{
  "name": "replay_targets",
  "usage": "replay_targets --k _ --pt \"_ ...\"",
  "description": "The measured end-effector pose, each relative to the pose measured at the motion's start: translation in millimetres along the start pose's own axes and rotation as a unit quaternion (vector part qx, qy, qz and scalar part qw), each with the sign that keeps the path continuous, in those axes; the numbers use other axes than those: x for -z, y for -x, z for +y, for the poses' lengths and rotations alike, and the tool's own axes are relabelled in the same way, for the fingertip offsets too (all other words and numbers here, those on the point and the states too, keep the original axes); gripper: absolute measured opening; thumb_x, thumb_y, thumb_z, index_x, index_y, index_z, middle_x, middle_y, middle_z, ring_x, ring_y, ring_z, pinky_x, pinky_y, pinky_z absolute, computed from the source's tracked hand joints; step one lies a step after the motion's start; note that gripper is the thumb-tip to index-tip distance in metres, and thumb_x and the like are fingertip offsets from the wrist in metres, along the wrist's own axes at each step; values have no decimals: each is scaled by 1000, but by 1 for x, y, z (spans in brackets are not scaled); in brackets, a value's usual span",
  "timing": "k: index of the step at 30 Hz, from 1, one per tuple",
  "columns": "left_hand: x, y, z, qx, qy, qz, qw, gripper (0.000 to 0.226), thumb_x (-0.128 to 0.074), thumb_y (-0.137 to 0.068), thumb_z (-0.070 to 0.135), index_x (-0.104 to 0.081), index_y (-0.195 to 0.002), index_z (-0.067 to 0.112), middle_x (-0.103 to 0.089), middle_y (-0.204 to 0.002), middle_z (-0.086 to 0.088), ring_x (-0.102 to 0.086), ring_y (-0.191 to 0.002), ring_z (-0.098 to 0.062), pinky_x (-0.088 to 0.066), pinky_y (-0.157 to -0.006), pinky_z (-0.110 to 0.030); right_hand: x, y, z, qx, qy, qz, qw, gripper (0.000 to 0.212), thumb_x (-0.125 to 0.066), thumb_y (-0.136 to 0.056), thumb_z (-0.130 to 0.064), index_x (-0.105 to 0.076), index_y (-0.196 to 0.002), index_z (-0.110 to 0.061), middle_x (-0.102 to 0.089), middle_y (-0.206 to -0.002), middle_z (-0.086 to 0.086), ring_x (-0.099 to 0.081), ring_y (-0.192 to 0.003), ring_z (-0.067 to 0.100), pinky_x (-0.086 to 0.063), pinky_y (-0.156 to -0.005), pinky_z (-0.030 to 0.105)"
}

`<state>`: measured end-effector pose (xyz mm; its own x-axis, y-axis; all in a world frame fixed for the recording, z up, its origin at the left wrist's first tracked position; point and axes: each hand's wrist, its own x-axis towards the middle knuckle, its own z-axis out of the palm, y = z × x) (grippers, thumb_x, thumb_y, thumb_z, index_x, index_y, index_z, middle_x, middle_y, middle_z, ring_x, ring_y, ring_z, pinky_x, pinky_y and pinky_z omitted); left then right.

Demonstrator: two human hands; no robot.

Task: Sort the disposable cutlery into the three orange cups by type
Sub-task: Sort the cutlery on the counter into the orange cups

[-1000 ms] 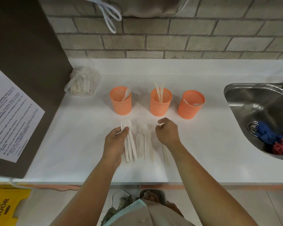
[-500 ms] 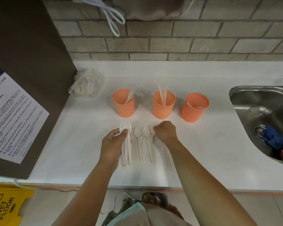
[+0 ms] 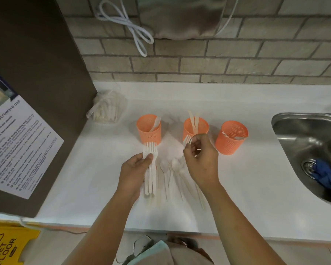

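Three orange mesh cups stand in a row on the white counter: the left cup [image 3: 149,129] with one white utensil, the middle cup [image 3: 195,128] with knives, the right cup [image 3: 231,137] with a piece low inside. My left hand [image 3: 135,172] grips a bundle of white forks [image 3: 150,150], tines pointing away. My right hand [image 3: 201,161] pinches a single white fork [image 3: 187,140] just in front of the middle cup. White spoons [image 3: 169,169] and more cutlery lie on the counter between my hands.
A clear bag of cutlery [image 3: 108,107] sits at the back left by a brown panel [image 3: 36,73] bearing a printed notice. A steel sink [image 3: 310,146] with cloths lies at the right. A brick wall runs behind; a yellow wet-floor sign [image 3: 4,245] stands below.
My right hand has lifted off the counter with one fork pinched in it, rising toward the middle cup. My left hand has raised the fork bundle slightly.
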<state>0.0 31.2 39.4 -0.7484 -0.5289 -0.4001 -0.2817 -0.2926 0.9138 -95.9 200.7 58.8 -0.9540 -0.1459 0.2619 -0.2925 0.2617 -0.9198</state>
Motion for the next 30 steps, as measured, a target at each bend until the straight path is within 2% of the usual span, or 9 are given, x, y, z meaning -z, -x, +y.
replay_targets --k 3,6,15,18,20,23,25,27,30 --pt "-4 -1 11 -3 9 -17 1000 18 -74 -95 27 -78 -112 20 -80 -104 -6 -75 -104 -30 -58 -97 -45 0 -5 -7 17 -5 1 1000 22 -62 -91 0 -60 -103 -19 -60 -77 -15 -59 -71 8 -49 -64 19" --pt "-12 -5 20 -10 21 -38 999 19 -75 -95 27 -77 -113 20 -78 -106 -10 -76 -100 -28 -59 -88 -39 9 -16 -11 50 12 21 998 31 -60 -93 1 -62 -115 -19 -59 -74 -8 -59 -71 12 -52 -64 26" --pt "-71 -11 44 -35 65 -98 992 21 -77 -93 21 -77 -112 16 -78 -98 -8 -73 -89 -22 -57 -81 -36 107 -88 -26 136 100 234 957 25 -58 -97 -8 -62 -120 -15 -65 -90 -6 -64 -79 9 -48 -75 12" --pt "-100 -12 51 -48 50 -118 991 20 -77 -93 23 -76 -112 16 -78 -92 1 -72 -78 -12 -54 -67 -25 120 -105 -4 121 148 216 958 24 -56 -96 -4 -61 -118 -13 -66 -88 -2 -62 -77 13 -42 -71 4" --pt "-121 -12 55 -52 45 -132 989 15 -76 -93 22 -76 -108 18 -79 -89 4 -71 -74 -8 -54 -66 -25 125 -112 13 83 165 178 967 24 -55 -95 -3 -61 -116 -13 -66 -85 1 -62 -76 17 -48 -71 12" --pt "-146 -13 56 -64 39 -151 986 9 -76 -94 19 -78 -102 22 -80 -97 1 -74 -85 -13 -58 -85 -36 129 -114 33 13 240 65 969 27 -60 -94 -8 -62 -120 -12 -68 -104 10 -62 -98 30 -50 -88 36" --pt "-160 -15 55 -68 33 -155 985 12 -77 -93 21 -79 -104 21 -80 -103 -4 -74 -94 -20 -56 -96 -44 129 -108 37 10 298 57 953 29 -64 -95 -20 -64 -124 -15 -60 -121 13 -51 -112 37 -37 -96 33" --pt "-173 -15 55 -68 27 -154 985 14 -78 -93 24 -79 -106 21 -80 -101 -3 -74 -92 -17 -57 -93 -42 127 -98 29 37 278 86 956 29 -65 -96 -31 -66 -122 -18 -58 -120 9 -49 -112 31 -29 -95 25" --pt "-189 -14 58 -61 28 -164 984 18 -78 -93 24 -78 -110 20 -80 -100 -3 -76 -87 -17 -56 -81 -34 125 -89 10 25 143 0 989 23 -66 -96 -32 -69 -118 -22 -65 -104 -3 -61 -94 11 -44 -84 22"
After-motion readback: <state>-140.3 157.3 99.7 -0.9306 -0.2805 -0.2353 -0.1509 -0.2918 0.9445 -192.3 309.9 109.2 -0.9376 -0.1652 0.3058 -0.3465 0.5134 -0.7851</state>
